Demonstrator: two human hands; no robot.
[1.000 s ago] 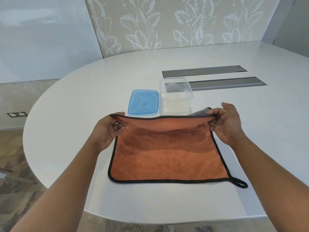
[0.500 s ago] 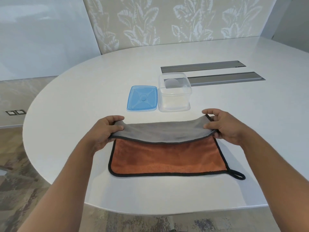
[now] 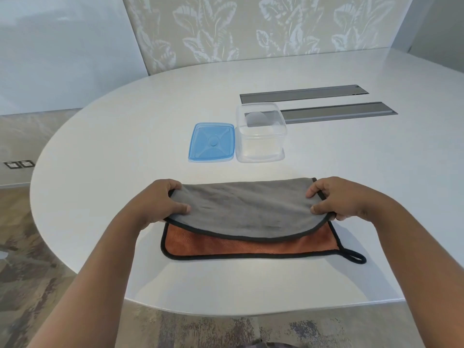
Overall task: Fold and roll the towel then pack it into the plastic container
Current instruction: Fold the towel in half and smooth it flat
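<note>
We record one clear plastic container standing upright on the white table, lid off, and we take it as our reference. Its interior holds nothing we can make out; a pale round shape shows through the far wall, and we cannot tell whether it is a marking on the container or a reflection. The blue lid lies flat just to the left of the container, their edges touching or nearly so; we cannot tell which. Behind and to the right of the container, two grey slots are set in the table surface, the nearer one running from the container's right rear corner. The towel lies on the table in front of the container, apart from it, partly folded: a grey face is turned over toward us and covers most of an orange face, of which a strip shows along the near edge. Black piping borders the towel, and a black hanging loop projects from its near right corner. The left hand pinches the left corner of the folded-over grey flap, thumb on top. The right hand pinches the right corner likewise. The flap's near edge sags between both grips.
</note>
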